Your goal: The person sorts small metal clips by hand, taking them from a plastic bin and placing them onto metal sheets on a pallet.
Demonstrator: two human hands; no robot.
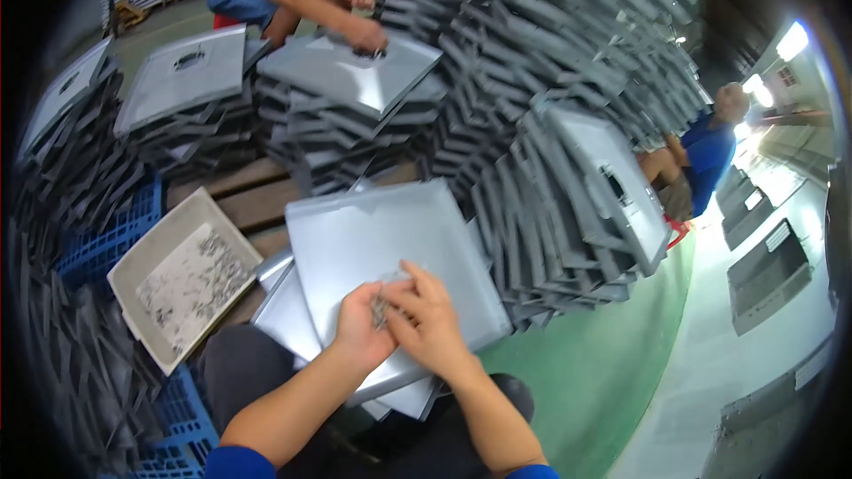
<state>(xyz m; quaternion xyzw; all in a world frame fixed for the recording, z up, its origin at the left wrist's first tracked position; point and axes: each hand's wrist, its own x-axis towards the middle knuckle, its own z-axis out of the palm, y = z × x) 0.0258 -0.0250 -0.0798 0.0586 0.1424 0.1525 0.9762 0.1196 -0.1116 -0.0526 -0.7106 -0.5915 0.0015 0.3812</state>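
My left hand [359, 328] is cupped, palm up, around a small pile of greyish metal pieces [380, 310]. Over that palm bend the fingers of my right hand [430, 324], closed at the pile; what lies between their tips is too small to make out. Both hands are above a flat grey metal panel [382, 226] with folded edges, in front of my knees. Beneath it, more panels [297, 310] stick out at angles.
A beige tray [142, 324] of small loose pieces stands left, beside blue plastic crates [111, 235]. Stacked panels [568, 204] rise at right and behind. Across from me, another person's hand [364, 34] touches a panel's central opening. A person in blue [706, 160] sits far right.
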